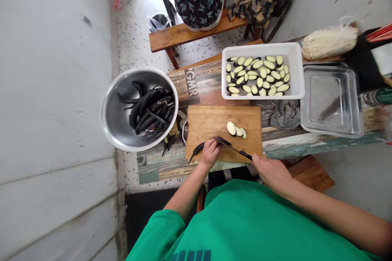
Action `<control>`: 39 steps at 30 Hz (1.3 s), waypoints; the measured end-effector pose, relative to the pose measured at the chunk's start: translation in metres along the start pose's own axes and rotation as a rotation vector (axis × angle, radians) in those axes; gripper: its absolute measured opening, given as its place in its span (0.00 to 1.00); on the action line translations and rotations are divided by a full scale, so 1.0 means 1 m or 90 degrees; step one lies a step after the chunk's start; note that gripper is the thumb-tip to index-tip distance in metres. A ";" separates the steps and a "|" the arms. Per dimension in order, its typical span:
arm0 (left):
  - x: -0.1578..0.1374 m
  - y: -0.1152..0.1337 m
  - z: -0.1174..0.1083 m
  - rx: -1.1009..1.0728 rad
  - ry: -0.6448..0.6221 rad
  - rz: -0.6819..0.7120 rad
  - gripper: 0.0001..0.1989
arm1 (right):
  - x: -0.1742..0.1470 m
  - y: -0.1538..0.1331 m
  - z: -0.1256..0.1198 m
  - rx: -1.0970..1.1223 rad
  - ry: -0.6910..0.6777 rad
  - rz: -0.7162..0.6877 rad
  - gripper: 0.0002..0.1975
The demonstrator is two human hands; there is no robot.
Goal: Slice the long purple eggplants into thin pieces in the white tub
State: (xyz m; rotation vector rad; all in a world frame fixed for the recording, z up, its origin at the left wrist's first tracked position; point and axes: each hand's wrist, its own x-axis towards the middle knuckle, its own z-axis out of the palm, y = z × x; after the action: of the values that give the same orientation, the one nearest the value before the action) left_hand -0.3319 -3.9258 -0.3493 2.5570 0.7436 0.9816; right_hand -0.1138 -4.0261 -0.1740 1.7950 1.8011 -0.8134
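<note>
"How are the hands occupied?"

"A dark eggplant is gripped by the left hand, its fingers curled over it, at the near side of the cutting board. A knife is held by its handle in the closed right hand, at the board's near right corner. Whether the eggplant is being pierced by the blade cannot be told."

"What is set around the board?"

"Beyond it, a white tray is filled with oval eggplant slices. To its left, whole eggplants are heaped in a metal bowl; dark trimmings are scattered between the two. To its right, a grey cloth is crumpled, and farther right a clear plastic container is placed."

"And the edges?"

"The board's left side is crowded by the bowl's rim, and only a narrow strip of table is left between board and tray. Bare wood is shown on the board's far left part; cut slices are laid right of its middle. The near corner at left is reached by the eggplant's stem end."
</note>
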 end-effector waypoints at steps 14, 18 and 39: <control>-0.003 -0.006 -0.001 0.006 0.034 0.016 0.04 | -0.005 0.000 -0.003 -0.012 -0.056 0.025 0.07; 0.000 -0.007 -0.002 0.005 0.037 0.034 0.05 | 0.019 -0.008 -0.005 0.016 -0.058 0.016 0.08; -0.002 -0.006 -0.002 -0.001 0.014 0.024 0.05 | 0.008 -0.012 -0.004 0.024 -0.031 0.005 0.09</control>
State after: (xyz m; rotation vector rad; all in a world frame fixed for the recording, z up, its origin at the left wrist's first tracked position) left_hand -0.3366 -3.9215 -0.3520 2.5722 0.7032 1.0238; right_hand -0.1258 -4.0172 -0.1752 1.7884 1.7577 -0.8860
